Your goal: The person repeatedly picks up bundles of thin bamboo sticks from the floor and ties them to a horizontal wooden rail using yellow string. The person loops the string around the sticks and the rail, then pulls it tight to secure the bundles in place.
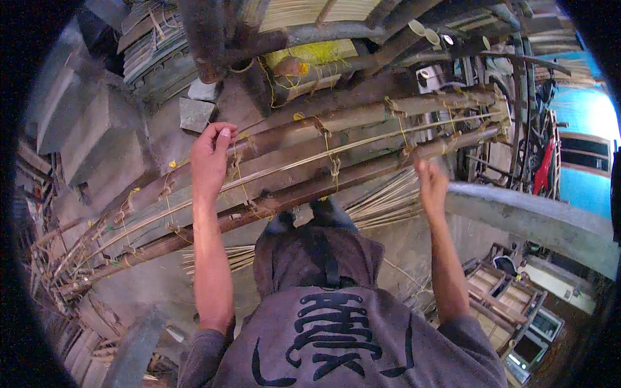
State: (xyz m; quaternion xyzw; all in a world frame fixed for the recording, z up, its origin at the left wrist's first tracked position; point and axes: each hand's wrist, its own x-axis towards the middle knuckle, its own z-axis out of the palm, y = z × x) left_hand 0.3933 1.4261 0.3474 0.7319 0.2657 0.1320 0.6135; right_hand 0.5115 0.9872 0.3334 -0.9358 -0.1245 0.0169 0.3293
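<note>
1. the two poles, the far pole [356, 118] and the near pole [369, 168], run side by side on a slant across the person's front, probably so that both lie within easy reach.
2. thin yellow cords [328, 143] span the gap at intervals; the spacing of the poles seems to be what draws them straight.
3. the pale strips [284, 165] lie lengthwise between the poles, crossing the cords, which look likely to bear them along their length.
4. the left hand [212, 152] is raised at the far pole, thumb against curled fingers, a narrow grip; whether a cord end sits in it i cannot tell.
5. the right hand [431, 184] is at the near pole, fingers bunched; blur hides whether it holds anything. the hands are well apart, perhaps to manage two places along the strips.
6. a bundle of slim sticks [388, 202] lies on the floor beyond the near pole, on the person's side, seemingly handy as stock.
7. the strips look slender, straw-coloured and slightly bowed, though the lens may add to that; the poles are brown, rounded and worn, dotted with bright yellow ties.
</note>
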